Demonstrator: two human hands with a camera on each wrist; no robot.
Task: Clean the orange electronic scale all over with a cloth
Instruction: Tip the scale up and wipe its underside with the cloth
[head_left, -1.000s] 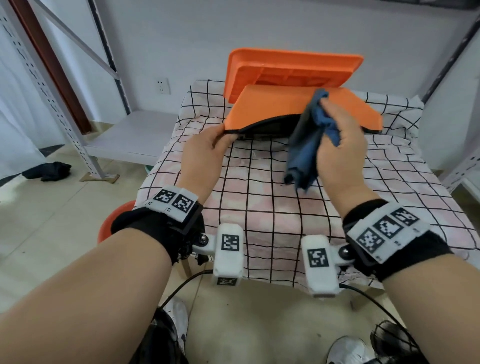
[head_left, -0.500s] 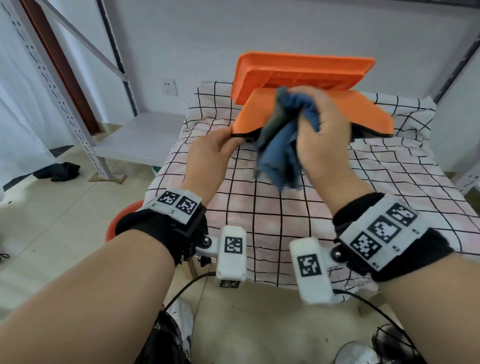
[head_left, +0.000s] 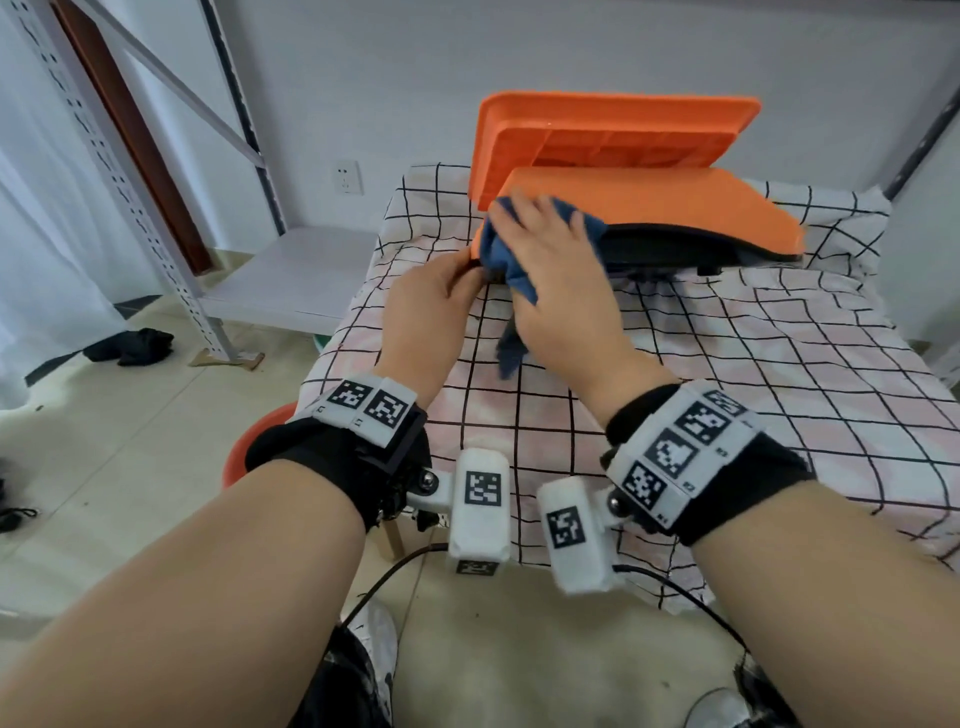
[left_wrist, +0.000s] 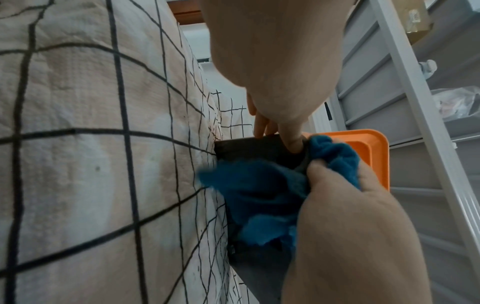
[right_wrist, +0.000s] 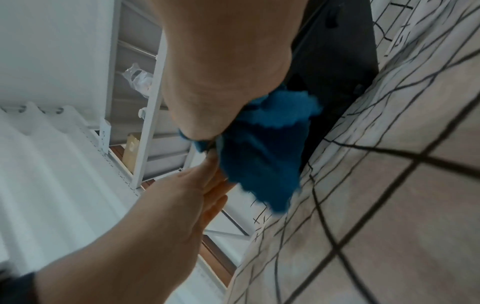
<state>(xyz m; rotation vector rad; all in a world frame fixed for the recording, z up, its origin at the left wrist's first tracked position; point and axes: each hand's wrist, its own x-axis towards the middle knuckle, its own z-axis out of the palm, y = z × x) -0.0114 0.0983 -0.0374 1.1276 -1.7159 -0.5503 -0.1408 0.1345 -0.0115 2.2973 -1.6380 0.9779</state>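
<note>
The orange scale (head_left: 665, 202) lies on the checked table, its near edge tipped up so the black underside (left_wrist: 246, 148) shows. An orange tray (head_left: 613, 135) leans upright behind it. My left hand (head_left: 457, 280) pinches the scale's near-left corner, thumb on the black underside (left_wrist: 293, 142). My right hand (head_left: 545, 244) spreads its fingers over the blue cloth (head_left: 496, 254) on that same corner of the orange top. Its thumb (left_wrist: 319, 170) pinches the cloth from below. A loose end of the cloth (right_wrist: 262, 154) hangs under the palm.
The checked tablecloth (head_left: 727, 389) covers the whole table and hangs over its edges. Grey metal shelving (head_left: 130, 171) with a low white shelf (head_left: 291, 275) stands to the left. A red stool (head_left: 249, 447) is by the table's near-left corner, and dark fabric (head_left: 130, 345) lies on the floor.
My right hand has carried the cloth leftwards across the scale's top, from right of centre to the near-left corner, and now lies flatter. My left hand kept its hold on the corner.
</note>
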